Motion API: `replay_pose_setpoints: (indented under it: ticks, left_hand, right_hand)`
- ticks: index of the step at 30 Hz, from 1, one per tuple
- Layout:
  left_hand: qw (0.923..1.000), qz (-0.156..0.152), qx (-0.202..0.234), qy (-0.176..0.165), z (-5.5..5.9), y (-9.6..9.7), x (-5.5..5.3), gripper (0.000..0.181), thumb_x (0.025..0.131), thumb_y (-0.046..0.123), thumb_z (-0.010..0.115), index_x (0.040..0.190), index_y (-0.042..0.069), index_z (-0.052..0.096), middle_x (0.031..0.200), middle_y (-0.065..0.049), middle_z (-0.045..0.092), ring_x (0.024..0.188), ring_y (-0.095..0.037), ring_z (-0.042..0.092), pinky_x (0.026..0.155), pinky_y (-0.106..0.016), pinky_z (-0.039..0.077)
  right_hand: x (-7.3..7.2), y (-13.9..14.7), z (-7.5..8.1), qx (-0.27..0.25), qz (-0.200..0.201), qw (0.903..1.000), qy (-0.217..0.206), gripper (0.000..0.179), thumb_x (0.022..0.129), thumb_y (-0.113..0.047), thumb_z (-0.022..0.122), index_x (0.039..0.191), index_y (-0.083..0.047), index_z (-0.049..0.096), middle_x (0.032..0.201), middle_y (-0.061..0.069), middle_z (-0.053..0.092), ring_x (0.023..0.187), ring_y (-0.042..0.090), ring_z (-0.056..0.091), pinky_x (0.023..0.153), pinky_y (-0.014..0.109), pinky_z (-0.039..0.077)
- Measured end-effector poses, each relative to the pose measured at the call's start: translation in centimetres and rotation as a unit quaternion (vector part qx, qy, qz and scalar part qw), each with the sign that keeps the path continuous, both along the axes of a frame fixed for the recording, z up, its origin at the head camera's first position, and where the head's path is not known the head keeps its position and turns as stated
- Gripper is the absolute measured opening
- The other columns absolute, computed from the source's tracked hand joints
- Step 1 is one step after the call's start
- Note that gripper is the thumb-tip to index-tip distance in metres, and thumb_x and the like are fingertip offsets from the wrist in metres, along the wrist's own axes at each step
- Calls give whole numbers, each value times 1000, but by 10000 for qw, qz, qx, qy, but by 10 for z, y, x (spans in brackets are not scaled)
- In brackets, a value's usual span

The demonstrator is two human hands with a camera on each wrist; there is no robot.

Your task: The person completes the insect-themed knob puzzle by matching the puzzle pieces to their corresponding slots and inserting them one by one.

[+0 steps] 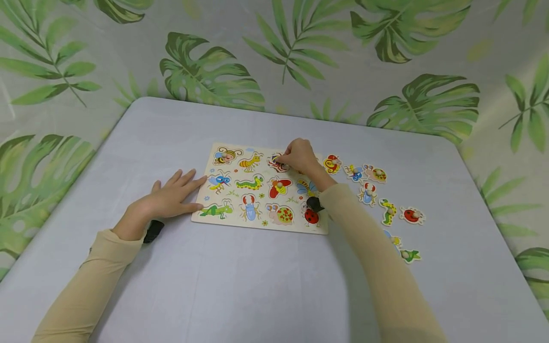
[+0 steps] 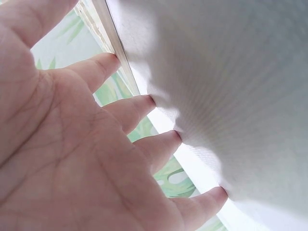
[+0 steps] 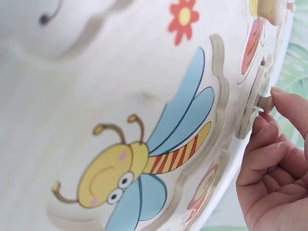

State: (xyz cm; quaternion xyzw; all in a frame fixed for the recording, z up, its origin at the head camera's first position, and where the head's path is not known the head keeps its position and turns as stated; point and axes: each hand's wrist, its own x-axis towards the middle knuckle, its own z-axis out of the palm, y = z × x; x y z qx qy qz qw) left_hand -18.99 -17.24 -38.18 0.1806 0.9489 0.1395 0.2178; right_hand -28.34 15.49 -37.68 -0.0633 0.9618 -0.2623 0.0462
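Note:
A wooden insect peg puzzle board (image 1: 240, 227) lies on the table. My right hand (image 1: 301, 155) pinches the knob of a spider puzzle piece (image 1: 278, 164) over the board's top row. In the right wrist view, thumb and fingertips grip that knob (image 3: 264, 102), and the piece is seen edge-on; whether it sits fully in its recess I cannot tell. My left hand (image 1: 173, 195) lies with fingers spread, its thumb and index finger at the board's left edge (image 2: 115, 45). A bee piece (image 1: 225, 156) and a red winged-insect piece (image 1: 279, 187) with knobs are on the board.
Right of the board lie several loose knobbed pieces, among them a ladybug (image 1: 413, 216), a caterpillar (image 1: 388, 212), a snail (image 1: 375, 173), a beetle (image 1: 367, 194) and a grasshopper (image 1: 410, 256). My right forearm passes close to them. Leaf-patterned cloth (image 1: 300, 95) stands behind the white table (image 1: 240, 286).

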Motion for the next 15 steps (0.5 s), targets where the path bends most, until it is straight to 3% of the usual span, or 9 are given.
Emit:
replay_pose_setpoints:
  ticks: [7,15]
  left_hand:
    - [10000,-4,22,19,2,1,1,74,91,47,54,151,23,18,159,-18,5,144,-47,-2,101,-78,2]
    - [10000,-26,14,21,3,1,1,74,91,47,54,151,23,18,159,-18,5,144,-47,-2,101,-78,2]
  right_hand:
    - [1,-3,-2,25,-77,9999,76,35,82,-30,71,60,-3,66,46,-4,47,43,9,37,44,20,29]
    - [7,-10,-2,80,-293,9994,151,41,84,-29,69,51,-8,54,42,-4,38,40,9,33,42,20,27]
